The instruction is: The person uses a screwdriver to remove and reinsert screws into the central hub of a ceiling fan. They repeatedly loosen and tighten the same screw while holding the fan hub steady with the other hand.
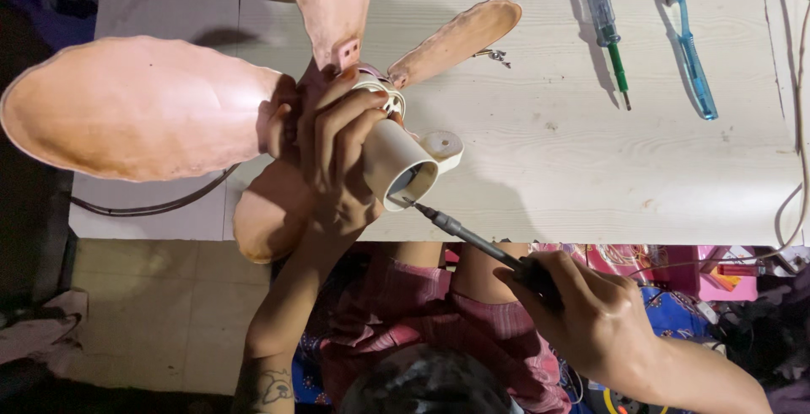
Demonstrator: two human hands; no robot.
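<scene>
My left hand grips a fan rotor by its cream cylindrical hub, tilted so the open end faces down and right. Several dusty pink-brown blades spread from the hub: a large one at left, one pointing up, a narrow one at upper right, and one below my wrist. My right hand holds a dark screwdriver, whose tip sits at the rim of the hub's open end. A small round cream cap lies beside the hub.
The white wooden table carries a green-shafted tester screwdriver, a blue toothbrush and small screws. A dark cable hangs at the table's left edge. Coloured clutter lies below the table's near edge at right.
</scene>
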